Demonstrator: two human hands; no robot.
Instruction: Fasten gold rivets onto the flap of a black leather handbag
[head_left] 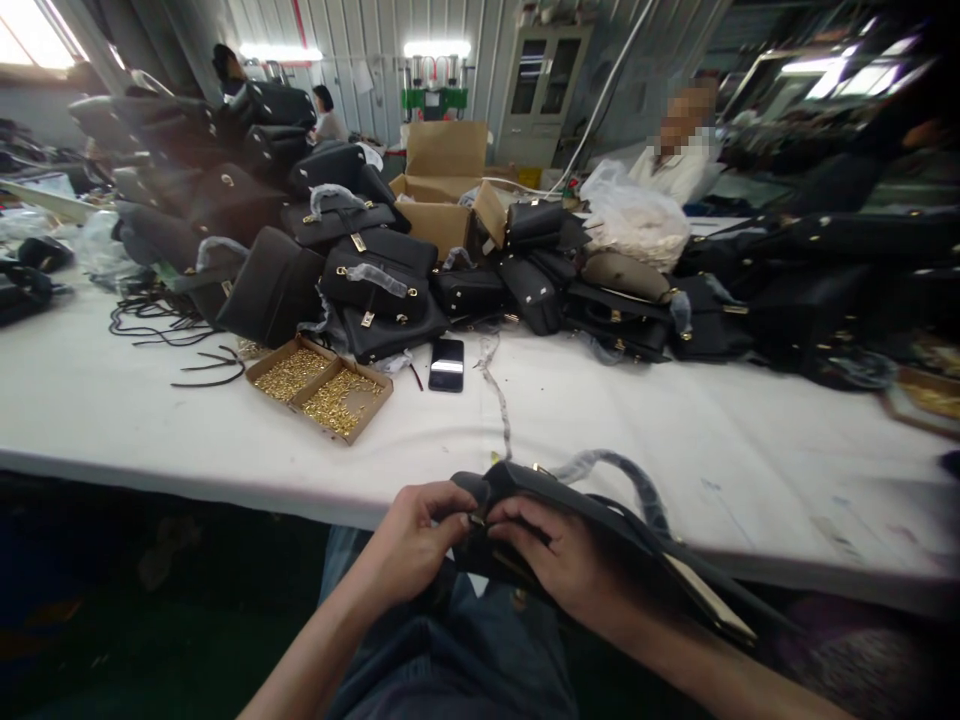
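A black handbag (pixel 592 500) lies tilted over my lap at the table's front edge, its handle (pixel 645 490) wrapped in clear plastic. My left hand (pixel 420 535) pinches the bag's near left end between thumb and fingers. A small shiny piece (pixel 477 520) shows at those fingertips, too small to name. Close beside it, my right hand (pixel 544 550) has its fingers bent and pressed on the same end of the bag. A gold-coloured strip (pixel 709 600) runs along the bag near my right forearm. The underside of the bag is hidden.
A divided cardboard tray (pixel 319 392) of small gold-coloured metal parts lies on the white table (pixel 600 420). Next to it is a phone (pixel 447 365). Black handbags (pixel 382 265) are piled behind, with an open carton (pixel 450 230). A person (pixel 675 170) is across the table.
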